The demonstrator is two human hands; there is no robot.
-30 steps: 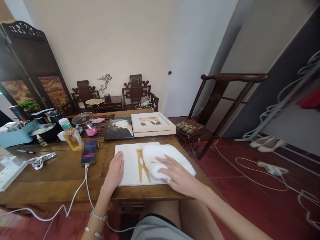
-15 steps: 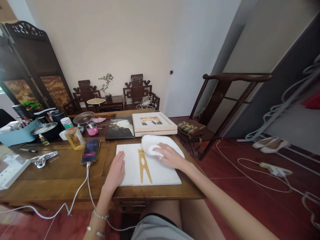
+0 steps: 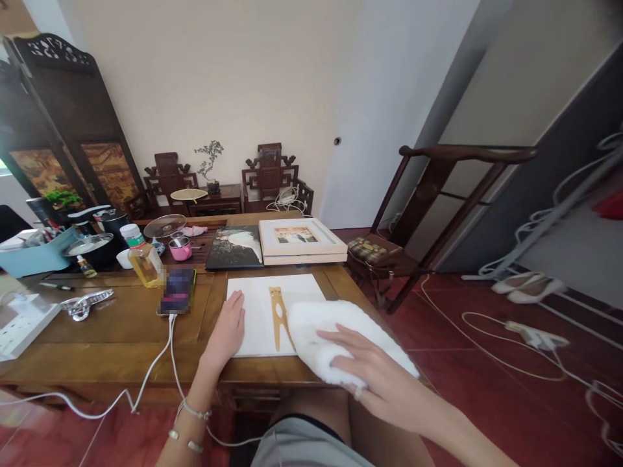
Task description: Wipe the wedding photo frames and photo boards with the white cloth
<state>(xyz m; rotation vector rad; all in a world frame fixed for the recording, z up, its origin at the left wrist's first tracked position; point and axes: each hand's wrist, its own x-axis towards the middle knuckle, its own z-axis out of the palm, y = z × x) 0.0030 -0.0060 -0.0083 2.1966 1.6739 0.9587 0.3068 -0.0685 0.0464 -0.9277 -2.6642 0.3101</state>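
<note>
A white board (image 3: 253, 324) lies flat at the table's front edge, with a long yellow-brown figure (image 3: 276, 305) like a cat with two legs on its face. My left hand (image 3: 230, 327) rests on the board's left edge, fingers stretched out and holding nothing. Under my right hand (image 3: 365, 363) is a fluffy white cloth (image 3: 316, 324), bunched in the fingers, and a ring shows on one finger. The cloth covers the board's lower right part and hangs past the table's front right edge.
Behind the board lie a white-framed picture (image 3: 296, 237) and a dark picture panel (image 3: 236, 246). To the left are a charging phone (image 3: 178, 292), a bottle of yellow liquid (image 3: 145, 263), a pink cup (image 3: 180, 249) and a power strip (image 3: 26, 327). A wooden chair (image 3: 431, 188) stands right.
My right hand has drawn the white cloth towards me and to the right, from the board's upper right to its lower right corner. My left hand stays at the left edge.
</note>
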